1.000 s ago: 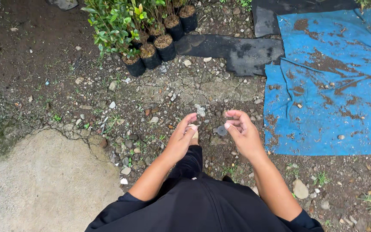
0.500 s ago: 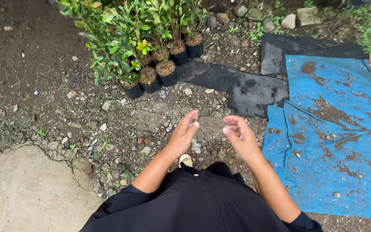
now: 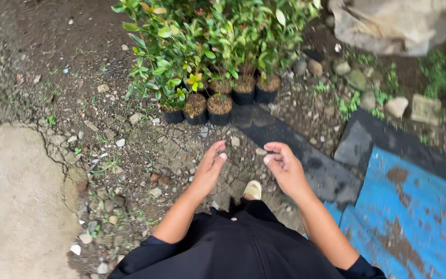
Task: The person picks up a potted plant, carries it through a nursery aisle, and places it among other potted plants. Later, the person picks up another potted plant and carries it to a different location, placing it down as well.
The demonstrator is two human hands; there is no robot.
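My left hand and my right hand are held out in front of me at waist height, palms facing each other, fingers loosely apart, holding nothing. Just beyond them stands a cluster of small leafy plants in black nursery pots on the stony soil. The nearest pots are a short way ahead of my left fingertips. Below my hands I see my black clothing and the tip of one light shoe.
A blue tarp smeared with mud lies at the right, edged by a black sheet. A pale concrete slab is at the left. Loose stones and a whitish sack lie at the back right.
I have walked forward, so the potted plants are much nearer and the tarp has slid to the lower right. My hands stay raised, empty and in much the same pose.
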